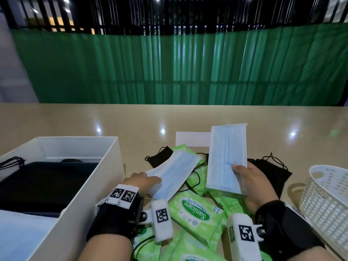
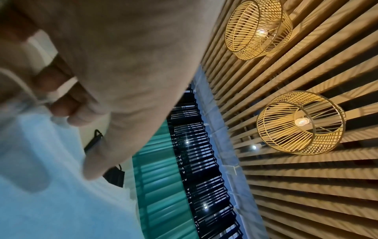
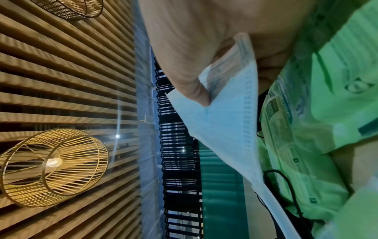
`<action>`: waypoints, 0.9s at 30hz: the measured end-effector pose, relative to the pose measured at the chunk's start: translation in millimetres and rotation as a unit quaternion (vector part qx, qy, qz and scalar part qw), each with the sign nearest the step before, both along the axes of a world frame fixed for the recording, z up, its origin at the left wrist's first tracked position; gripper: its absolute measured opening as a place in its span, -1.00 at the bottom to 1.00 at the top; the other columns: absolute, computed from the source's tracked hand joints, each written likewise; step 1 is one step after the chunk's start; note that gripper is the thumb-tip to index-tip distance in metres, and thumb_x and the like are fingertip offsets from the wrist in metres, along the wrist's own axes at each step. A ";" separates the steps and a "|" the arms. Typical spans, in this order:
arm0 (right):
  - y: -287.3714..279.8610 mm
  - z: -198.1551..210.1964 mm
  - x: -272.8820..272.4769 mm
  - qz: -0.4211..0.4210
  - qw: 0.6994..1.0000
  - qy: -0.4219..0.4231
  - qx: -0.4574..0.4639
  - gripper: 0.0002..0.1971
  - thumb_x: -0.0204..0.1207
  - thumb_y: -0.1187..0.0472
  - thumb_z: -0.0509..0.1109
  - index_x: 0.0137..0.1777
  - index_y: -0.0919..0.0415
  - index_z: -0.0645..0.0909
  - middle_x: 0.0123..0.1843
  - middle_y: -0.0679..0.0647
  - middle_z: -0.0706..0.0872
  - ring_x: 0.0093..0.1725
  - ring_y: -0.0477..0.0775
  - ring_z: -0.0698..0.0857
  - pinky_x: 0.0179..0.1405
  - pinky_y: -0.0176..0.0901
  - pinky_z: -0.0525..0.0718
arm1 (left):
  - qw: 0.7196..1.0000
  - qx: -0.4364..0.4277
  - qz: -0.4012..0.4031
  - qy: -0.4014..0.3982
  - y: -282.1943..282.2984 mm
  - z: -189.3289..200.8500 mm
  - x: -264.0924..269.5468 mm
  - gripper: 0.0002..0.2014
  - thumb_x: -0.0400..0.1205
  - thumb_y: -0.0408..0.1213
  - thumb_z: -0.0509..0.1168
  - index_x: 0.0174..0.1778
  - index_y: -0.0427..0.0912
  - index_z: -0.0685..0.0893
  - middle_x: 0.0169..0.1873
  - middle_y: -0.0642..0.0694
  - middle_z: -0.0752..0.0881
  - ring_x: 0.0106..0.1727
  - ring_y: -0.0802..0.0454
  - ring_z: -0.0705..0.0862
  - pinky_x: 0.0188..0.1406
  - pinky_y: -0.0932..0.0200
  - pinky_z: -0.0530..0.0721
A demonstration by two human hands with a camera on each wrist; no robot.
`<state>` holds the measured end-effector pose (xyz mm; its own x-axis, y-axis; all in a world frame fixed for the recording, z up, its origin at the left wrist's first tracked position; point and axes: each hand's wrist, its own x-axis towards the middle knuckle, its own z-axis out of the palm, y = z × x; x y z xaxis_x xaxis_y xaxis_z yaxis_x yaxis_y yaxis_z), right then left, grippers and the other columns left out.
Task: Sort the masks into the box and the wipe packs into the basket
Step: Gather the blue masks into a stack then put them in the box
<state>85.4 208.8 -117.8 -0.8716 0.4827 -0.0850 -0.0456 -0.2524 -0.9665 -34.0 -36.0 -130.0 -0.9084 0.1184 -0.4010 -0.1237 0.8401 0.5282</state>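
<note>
My left hand (image 1: 148,182) pinches a light blue mask (image 1: 174,176) by its near end, just right of the white box (image 1: 90,187); that mask (image 2: 40,186) fills the lower left of the left wrist view. My right hand (image 1: 246,178) grips a second blue mask (image 1: 227,157), held upright above the pile; its thumb presses on the mask (image 3: 225,126). Green wipe packs (image 1: 195,213) lie heaped between my wrists. Black masks (image 1: 160,157) lie behind the pile. The white basket (image 1: 327,200) stands at the far right.
The box holds dark masks (image 1: 37,183) and a blue one (image 1: 18,234) at its near end. A white card (image 1: 192,139) lies on the beige table (image 1: 94,119) behind the pile. A green curtain (image 1: 169,65) hangs beyond the table's far edge.
</note>
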 end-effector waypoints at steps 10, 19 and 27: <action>0.4 -2.5 -0.9 0.012 1.000 0.001 -0.008 -0.91 0.61 0.30 0.27 0.00 0.12 0.58 -0.08 0.18 0.70 -0.15 0.26 0.70 -0.39 0.06 0.70 | 0.994 -0.075 -0.083 -0.013 -1.1 7.3 10.7 -0.84 0.52 -0.11 0.34 -0.29 -0.09 0.59 -0.26 -0.05 0.64 -0.15 -0.01 0.60 -0.18 0.27 0.51; -2.3 -0.2 0.6 0.016 1.000 -0.006 -0.002 -0.91 0.62 0.30 0.26 -0.01 0.13 0.58 -0.13 0.15 0.70 -0.18 0.22 0.70 -0.39 0.04 0.69 | 0.998 -0.005 -0.061 0.010 -2.0 7.1 13.5 -0.47 0.42 0.03 0.46 0.21 -0.02 0.41 0.09 0.00 0.59 -0.01 0.08 0.62 0.08 0.17 0.59; -1.4 -3.5 -2.0 0.016 1.000 -0.014 0.013 -0.90 0.60 0.28 0.29 0.06 0.15 0.60 -0.07 0.21 0.72 -0.09 0.25 0.70 -0.37 0.02 0.69 | 0.993 0.093 -0.078 -0.003 1.3 12.3 20.6 -0.65 0.44 -0.18 0.43 0.13 -0.15 0.66 0.00 -0.12 0.75 0.03 -0.07 0.72 0.04 0.14 0.61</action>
